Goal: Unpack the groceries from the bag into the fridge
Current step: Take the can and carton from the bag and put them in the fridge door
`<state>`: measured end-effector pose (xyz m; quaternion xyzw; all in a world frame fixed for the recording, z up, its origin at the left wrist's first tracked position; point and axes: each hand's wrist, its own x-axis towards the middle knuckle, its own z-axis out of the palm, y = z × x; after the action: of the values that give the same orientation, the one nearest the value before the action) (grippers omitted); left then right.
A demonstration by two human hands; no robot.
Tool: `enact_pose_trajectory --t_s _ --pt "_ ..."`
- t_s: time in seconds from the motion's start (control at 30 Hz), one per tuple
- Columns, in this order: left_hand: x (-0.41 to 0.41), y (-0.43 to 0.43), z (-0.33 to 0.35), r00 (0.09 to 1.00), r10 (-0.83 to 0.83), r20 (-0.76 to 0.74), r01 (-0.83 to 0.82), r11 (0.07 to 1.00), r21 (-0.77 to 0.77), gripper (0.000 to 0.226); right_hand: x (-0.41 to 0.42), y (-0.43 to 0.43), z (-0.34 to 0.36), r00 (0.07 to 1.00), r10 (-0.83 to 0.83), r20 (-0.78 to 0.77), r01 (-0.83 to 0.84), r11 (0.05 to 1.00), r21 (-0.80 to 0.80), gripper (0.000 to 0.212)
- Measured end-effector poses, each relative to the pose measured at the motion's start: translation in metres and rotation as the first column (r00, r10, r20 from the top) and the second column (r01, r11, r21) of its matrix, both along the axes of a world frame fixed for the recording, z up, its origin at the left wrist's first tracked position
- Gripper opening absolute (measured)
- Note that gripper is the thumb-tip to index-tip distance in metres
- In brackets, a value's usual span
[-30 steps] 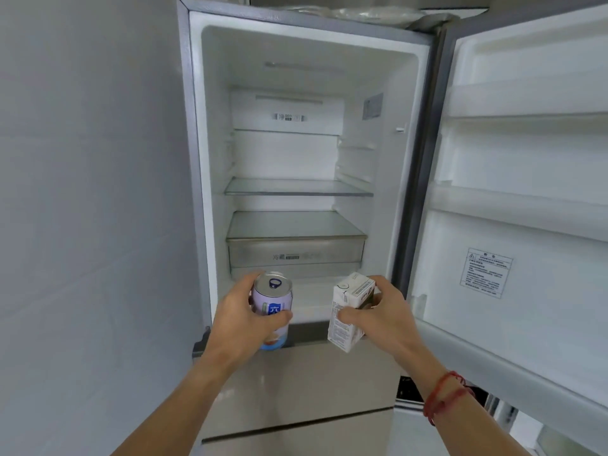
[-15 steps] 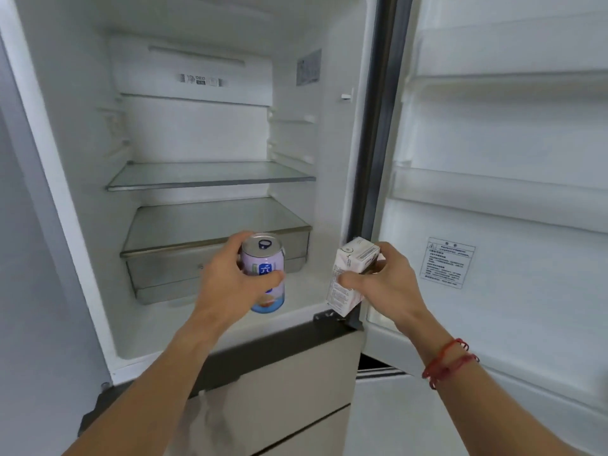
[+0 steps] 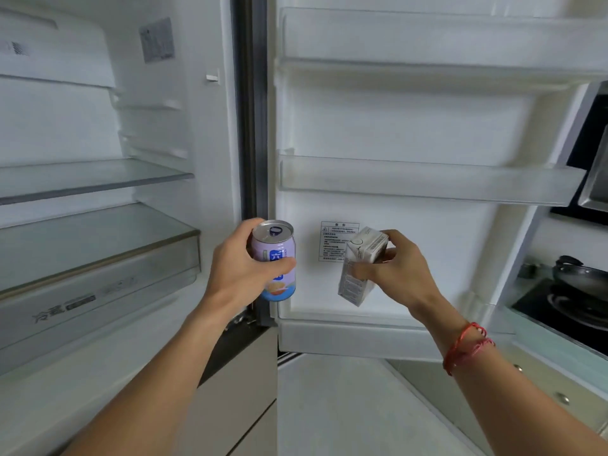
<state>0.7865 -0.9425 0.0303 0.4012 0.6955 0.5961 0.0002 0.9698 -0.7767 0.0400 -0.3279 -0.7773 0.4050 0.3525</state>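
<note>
My left hand [image 3: 240, 268] grips a lilac drink can [image 3: 274, 258] upright, in front of the fridge's hinge post. My right hand [image 3: 394, 268] holds a small white carton [image 3: 360, 268], tilted, in front of the open fridge door [image 3: 411, 126], just above its lowest door shelf [image 3: 345, 337]. The fridge interior [image 3: 98, 126] lies to the left, with a glass shelf [image 3: 92, 179] and a crisper drawer [image 3: 98, 284] below it. The grocery bag is out of view.
The door has two more bins, a middle one [image 3: 427, 182] and a top one [image 3: 427, 44]. At the right stand a stove top [image 3: 559, 311] with a dark wok [image 3: 582, 278]. Cream lower drawers [image 3: 237, 390] sit beneath the open compartment.
The view has swung right, from the fridge interior to the open door. Both hands, still holding the can and the carton, now sit in front of the door's lower part.
</note>
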Motion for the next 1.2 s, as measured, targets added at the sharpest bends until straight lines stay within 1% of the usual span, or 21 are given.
enact_pose_trajectory --t_s 0.13,0.27,0.43,0.63,0.77,0.87,1.03,1.2 --pt "0.008 0.021 0.0 0.999 -0.038 -0.02 0.037 0.999 -0.035 0.062 0.011 0.013 -0.001 1.0 0.006 0.03 -0.006 1.0 -0.012 0.051" --pt "0.012 0.033 0.0 0.995 -0.091 -0.039 0.087 0.991 -0.098 0.056 0.011 0.025 -0.004 0.996 0.043 0.072 -0.041 0.999 -0.032 0.053" --pt "0.007 0.048 -0.01 0.992 -0.114 -0.052 0.1 0.971 -0.219 0.06 0.002 0.032 -0.009 0.989 0.096 0.109 -0.086 0.992 -0.096 0.059" --pt "0.003 0.059 -0.019 0.982 -0.15 -0.119 0.093 0.917 -0.387 0.058 -0.008 0.042 -0.02 0.971 0.145 0.189 -0.125 0.985 -0.116 0.057" --pt "0.003 0.066 -0.026 0.974 -0.171 -0.147 0.095 0.902 -0.422 0.051 -0.014 0.048 -0.029 0.957 0.173 0.233 -0.145 0.981 -0.131 0.059" --pt "0.004 0.072 -0.033 0.97 -0.188 -0.153 0.098 0.882 -0.46 0.053 -0.016 0.051 -0.036 0.943 0.19 0.274 -0.154 0.977 -0.146 0.062" --pt "0.003 0.077 -0.041 0.967 -0.206 -0.148 0.096 0.839 -0.536 0.051 -0.016 0.054 -0.047 0.926 0.199 0.32 -0.156 0.976 -0.155 0.06" --pt "0.003 0.08 -0.047 0.964 -0.215 -0.157 0.086 0.81 -0.58 0.052 -0.017 0.055 -0.058 0.923 0.221 0.315 -0.164 0.966 -0.198 0.063"
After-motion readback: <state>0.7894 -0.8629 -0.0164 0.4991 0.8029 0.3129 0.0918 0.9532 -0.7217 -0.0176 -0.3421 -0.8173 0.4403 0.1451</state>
